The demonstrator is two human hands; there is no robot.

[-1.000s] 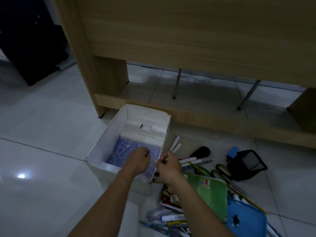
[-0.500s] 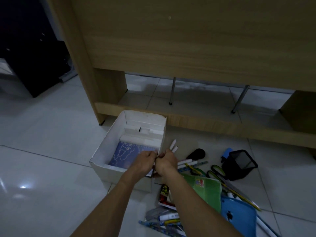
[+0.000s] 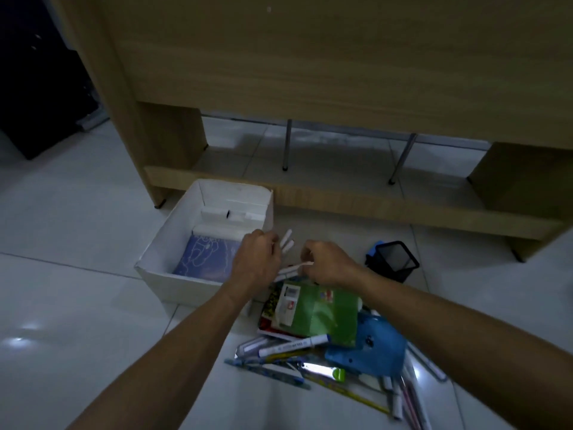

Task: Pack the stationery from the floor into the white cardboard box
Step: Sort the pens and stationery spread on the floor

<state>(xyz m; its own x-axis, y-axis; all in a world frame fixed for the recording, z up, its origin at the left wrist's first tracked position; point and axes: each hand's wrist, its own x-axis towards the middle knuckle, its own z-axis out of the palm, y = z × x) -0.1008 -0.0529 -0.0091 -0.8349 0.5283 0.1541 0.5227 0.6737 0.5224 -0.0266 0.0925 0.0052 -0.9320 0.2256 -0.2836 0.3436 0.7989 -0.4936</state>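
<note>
The white cardboard box [image 3: 169,243] stands open on the floor with a blue notebook [image 3: 203,259] flat inside. My left hand [image 3: 257,263] hovers over the box's near right corner, back to the camera and fingers curled under, so I cannot see whether it holds anything. My right hand [image 3: 328,266] is just right of it and pinches a thin white pen [image 3: 302,265] at the fingertips. Two white markers [image 3: 286,242] lie on the floor between the hands. A green notebook [image 3: 325,315], a blue plastic case [image 3: 372,349] and several loose pens [image 3: 291,347] lie below.
A black mesh pen holder [image 3: 393,259] lies tipped on the floor to the right. A wooden desk [image 3: 310,72] rises behind the box, its low rail [image 3: 387,211] running along the floor, with metal chair legs [image 3: 288,144] beyond. Bare white tiles [image 3: 77,305] spread left.
My hands were together at the box's right wall; now they have parted. The right hand has moved right over the pens and pinches a white one.
</note>
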